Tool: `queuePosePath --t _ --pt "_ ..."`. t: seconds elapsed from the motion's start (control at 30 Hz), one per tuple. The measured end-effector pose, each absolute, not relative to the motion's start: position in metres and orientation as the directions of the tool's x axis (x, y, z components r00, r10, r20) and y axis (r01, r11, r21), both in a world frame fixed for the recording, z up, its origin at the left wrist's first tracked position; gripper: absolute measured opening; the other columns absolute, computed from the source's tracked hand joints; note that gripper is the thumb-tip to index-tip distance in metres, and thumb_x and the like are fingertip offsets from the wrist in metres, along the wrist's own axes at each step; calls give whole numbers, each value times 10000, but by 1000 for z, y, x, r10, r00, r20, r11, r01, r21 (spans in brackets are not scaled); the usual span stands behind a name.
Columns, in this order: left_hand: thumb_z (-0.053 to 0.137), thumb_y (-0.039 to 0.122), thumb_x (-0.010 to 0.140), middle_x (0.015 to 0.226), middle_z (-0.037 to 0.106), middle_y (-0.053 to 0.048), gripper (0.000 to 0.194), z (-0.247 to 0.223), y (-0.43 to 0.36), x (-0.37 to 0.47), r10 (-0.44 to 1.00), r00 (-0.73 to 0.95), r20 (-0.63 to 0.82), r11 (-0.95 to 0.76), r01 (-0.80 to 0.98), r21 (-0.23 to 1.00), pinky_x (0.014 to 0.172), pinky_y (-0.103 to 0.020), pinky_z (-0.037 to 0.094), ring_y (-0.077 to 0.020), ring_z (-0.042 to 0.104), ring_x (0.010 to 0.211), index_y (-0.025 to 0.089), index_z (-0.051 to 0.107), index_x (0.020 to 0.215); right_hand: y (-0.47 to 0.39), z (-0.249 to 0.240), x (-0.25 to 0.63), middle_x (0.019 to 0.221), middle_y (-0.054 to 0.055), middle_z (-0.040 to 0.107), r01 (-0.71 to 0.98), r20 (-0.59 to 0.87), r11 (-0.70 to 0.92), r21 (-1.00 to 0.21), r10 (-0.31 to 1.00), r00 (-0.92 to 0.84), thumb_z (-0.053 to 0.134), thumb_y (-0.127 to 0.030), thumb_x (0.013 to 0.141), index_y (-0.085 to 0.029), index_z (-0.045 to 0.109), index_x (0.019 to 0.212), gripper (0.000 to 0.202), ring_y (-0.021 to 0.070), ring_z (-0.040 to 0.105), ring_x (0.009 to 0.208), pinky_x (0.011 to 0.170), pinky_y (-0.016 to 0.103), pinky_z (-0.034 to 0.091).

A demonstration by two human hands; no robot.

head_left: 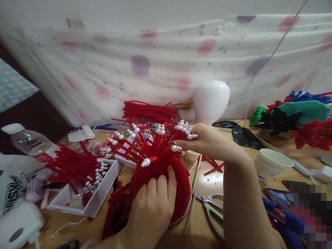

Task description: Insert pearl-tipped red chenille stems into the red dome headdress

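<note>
A rounded red velvety headpiece (pixel 183 180) with a string of pearls along its lower right edge is in front of me. My left hand (pixel 155 197) lies over it from the near side, fingers curled and pressed onto the red surface. From its top fans a spray of red chenille stems (pixel 157 145) tipped with white pearl beads; a few green, blue and red beads show among them. My right hand (pixel 198 139) reaches in from the right, closed around stems on the spray's right side. Its fingertips are partly hidden by the stems and pearls.
A white tray (pixel 110 185) of pearl-tipped red stems stands left, near a plastic bottle (pixel 33 140). Behind are a red basket (pixel 177 119) and a white foam head (pixel 211 100). Scissors (pixel 207 200), paper cups (pixel 272 164) and a blue glue gun (pixel 282 218) lie right.
</note>
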State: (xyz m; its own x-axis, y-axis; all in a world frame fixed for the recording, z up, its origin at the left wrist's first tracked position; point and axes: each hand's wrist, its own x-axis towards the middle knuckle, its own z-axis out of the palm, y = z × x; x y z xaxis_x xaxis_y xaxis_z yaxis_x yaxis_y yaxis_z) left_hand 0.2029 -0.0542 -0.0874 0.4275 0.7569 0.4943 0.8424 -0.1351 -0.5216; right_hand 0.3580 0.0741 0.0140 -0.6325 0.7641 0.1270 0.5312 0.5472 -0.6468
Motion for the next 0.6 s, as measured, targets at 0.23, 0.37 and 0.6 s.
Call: queuePosePath --t 0.23,0.37,0.6 --pt "535 120 786 697 547 10 453 -87 -54 205 757 414 506 -135 857 -498 446 -252 482 -132 562 546 84 585 1235 77 9 360 715 -8 655 519 152 551 -653 767 -623 612 -451 824 -180 661 788 277 121 551 637 549 236 387" --pt "526 109 787 694 549 10 445 -87 -53 205 738 417 530 -134 861 -491 440 -248 482 -129 561 538 75 591 1226 78 7 361 737 -10 662 507 156 559 -656 758 -633 605 -443 834 -179 657 796 271 111 547 627 555 234 390" --pt "539 115 810 694 551 18 473 -86 -54 205 756 399 519 -122 865 -487 453 -250 484 -127 569 547 87 560 1282 79 8 362 775 5 669 493 153 591 -639 726 -671 582 -403 851 -176 675 867 245 132 554 681 582 250 385"
